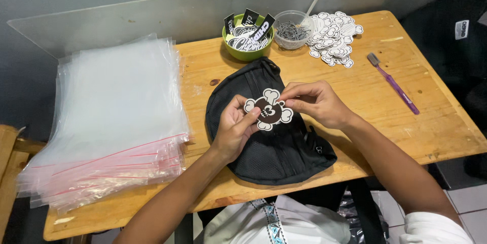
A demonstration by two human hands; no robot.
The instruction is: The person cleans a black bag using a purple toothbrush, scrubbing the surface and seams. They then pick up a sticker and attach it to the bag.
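A die-cut sticker (pixel 269 109) (dark round face, white bone-shaped lobes at its 4 corners) is being held flat, face up, pinched at both side edges, hovering just above a black pouch bag (pixel 269 145) lying on the table.

Even, bright overhead light; soft shadows on the worktop (pixel 385 122), mild glare on the plastic bags (pixel 116 117), sharp focus.

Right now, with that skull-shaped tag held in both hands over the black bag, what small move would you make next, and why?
Probably lower the skull-shaped tag onto the black bag and fix it there. The left hand and the right hand pinch it by opposite edges just above the bag, and a clear cup of small metal pins stands behind. Whether the tag touches the bag yet, I cannot tell.
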